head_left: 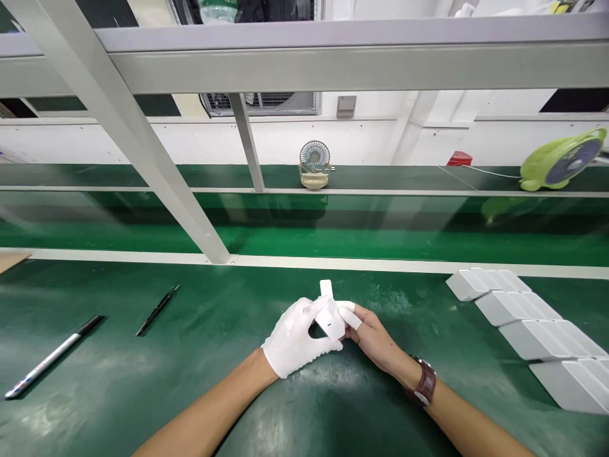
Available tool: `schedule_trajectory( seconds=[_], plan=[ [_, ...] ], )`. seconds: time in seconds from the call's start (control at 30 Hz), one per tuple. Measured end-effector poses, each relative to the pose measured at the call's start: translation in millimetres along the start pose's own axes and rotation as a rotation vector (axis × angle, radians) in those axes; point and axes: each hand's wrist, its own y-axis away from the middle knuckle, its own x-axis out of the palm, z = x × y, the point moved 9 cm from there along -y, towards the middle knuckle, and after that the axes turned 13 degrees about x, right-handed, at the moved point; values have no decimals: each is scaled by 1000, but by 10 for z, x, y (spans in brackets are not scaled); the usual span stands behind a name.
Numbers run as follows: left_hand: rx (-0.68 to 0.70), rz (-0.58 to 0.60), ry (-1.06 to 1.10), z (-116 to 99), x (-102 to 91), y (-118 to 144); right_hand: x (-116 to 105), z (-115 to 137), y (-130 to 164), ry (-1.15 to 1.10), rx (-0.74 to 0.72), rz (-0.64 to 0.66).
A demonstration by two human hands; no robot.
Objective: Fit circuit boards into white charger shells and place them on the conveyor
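Observation:
A small white piece with a dark slot in its face and a flat tab sticking up at its far end is held between my two hands, above the green table. My left hand, in a white glove, pinches it from the left. My right hand grips its right side, with white finger covers on the thumb and a finger and a brown watch on the wrist. Fingers partly cover the piece, so its exact kind is unclear.
Several white boxes stand in a slanting row at the right. On the left lie a silver marker with a black end and a thin black tool. Beyond a metal frame post are a small fan and a green fan.

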Motion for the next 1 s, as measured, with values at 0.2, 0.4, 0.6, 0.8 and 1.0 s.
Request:
schedule_trajectory(
  seconds=[0.2, 0.4, 0.6, 0.8, 1.0],
  plan=[
    [59, -50, 10, -94, -67, -41, -6, -70, -9, -9, 43, -3],
    [68, -32, 31, -91, -59, -45, -17, -106, -13, 23, 65, -14],
    [47, -3, 70, -36, -42, -30, -29, -119, -19, 50, 59, -21],
    [-14, 96, 105, 118, -21, -9, -75, 53, 41, 112, -141, -110],
    [-21, 131, 65, 116, -68, -95, 97, 433, 318, 668, -565, -206]
  ],
)
